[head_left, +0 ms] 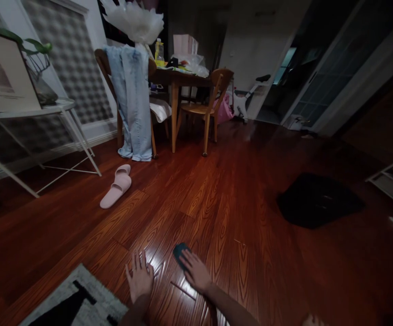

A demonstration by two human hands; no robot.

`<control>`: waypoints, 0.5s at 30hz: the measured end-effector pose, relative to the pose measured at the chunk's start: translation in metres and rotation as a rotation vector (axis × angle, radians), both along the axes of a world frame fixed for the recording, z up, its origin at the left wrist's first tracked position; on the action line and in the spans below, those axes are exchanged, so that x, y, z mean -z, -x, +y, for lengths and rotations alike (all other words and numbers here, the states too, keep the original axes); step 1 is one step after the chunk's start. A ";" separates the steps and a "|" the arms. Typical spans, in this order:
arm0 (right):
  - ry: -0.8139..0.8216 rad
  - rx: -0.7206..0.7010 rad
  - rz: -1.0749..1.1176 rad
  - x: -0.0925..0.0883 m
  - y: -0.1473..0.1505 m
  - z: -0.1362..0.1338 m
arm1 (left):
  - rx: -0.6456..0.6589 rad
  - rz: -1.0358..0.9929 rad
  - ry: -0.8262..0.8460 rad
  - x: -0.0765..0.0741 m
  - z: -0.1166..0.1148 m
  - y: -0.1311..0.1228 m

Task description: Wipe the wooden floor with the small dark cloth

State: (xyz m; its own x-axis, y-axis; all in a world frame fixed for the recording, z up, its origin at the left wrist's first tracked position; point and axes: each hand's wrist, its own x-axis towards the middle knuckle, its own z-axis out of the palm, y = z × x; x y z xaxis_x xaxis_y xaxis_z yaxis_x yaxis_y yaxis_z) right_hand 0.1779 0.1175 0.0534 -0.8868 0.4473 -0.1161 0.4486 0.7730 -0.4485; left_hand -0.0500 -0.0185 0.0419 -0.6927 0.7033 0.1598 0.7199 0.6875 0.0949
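Observation:
My left hand (139, 277) lies flat on the reddish wooden floor (237, 213) with its fingers spread, holding nothing. Just to its right, my right hand (195, 271) presses its fingers down on a small dark teal cloth or sponge (180, 251) that rests on the floor boards. Only the front part of that teal thing shows beyond my fingertips. Both forearms come in from the bottom edge.
A grey and black rug (77, 303) lies at bottom left. Pink slippers (117, 186) sit ahead-left near a white folding table (40, 111). Farther back stand a wooden dining table (182, 79) and chairs, one draped with jeans (131, 99). A black mat (318, 199) lies at right.

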 end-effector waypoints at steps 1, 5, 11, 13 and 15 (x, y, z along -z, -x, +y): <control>-0.043 0.134 -0.030 0.003 -0.008 0.017 | -0.001 0.001 0.006 0.001 0.000 0.000; -0.211 0.639 -0.095 0.020 -0.036 0.064 | -0.011 -0.013 -0.003 0.004 0.001 0.000; -0.234 0.912 -0.144 0.037 -0.005 0.046 | 0.000 -0.027 0.006 0.008 0.001 0.003; -0.172 0.824 -0.129 0.035 0.024 0.022 | -0.007 -0.021 0.004 0.010 0.001 0.003; -0.099 0.602 -0.073 0.029 0.052 -0.004 | -0.009 -0.006 -0.004 0.012 0.001 0.003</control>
